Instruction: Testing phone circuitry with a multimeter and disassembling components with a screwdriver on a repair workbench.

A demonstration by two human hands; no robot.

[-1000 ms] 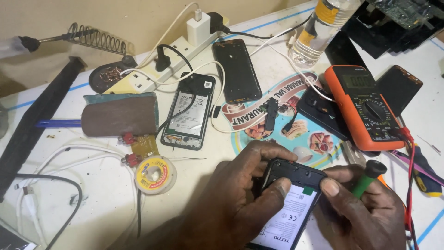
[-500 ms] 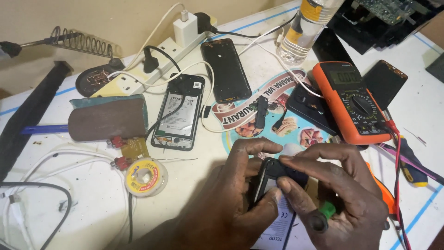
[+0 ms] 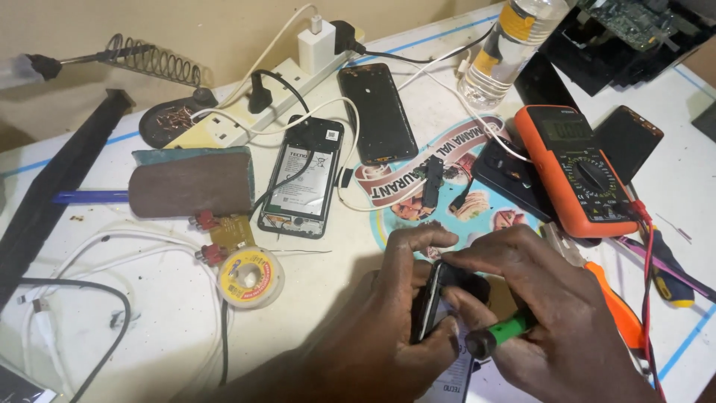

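My left hand [image 3: 391, 310] grips a black phone [image 3: 440, 298] by its left edge, tilting it up on its side near the table's front. My right hand [image 3: 552, 313] covers the phone from the right, fingertips on its top edge, and holds a green-handled screwdriver [image 3: 500, 334] that points toward me. A second phone with its back off [image 3: 302, 179] lies further back, a cable running into it. Behind that lies a black phone back cover [image 3: 377, 112].
An orange multimeter [image 3: 574, 168] lies at right with red leads. A solder reel [image 3: 250, 277], small circuit board, brown pad [image 3: 190, 183], power strip with chargers [image 3: 253, 112], soldering iron stand [image 3: 145, 60], water bottle [image 3: 507, 45] and white cables crowd the table.
The phone went from lying flat under both hands to being tipped up on its edge. My right hand turned, swinging the screwdriver handle down toward me. The camera shifted slightly.
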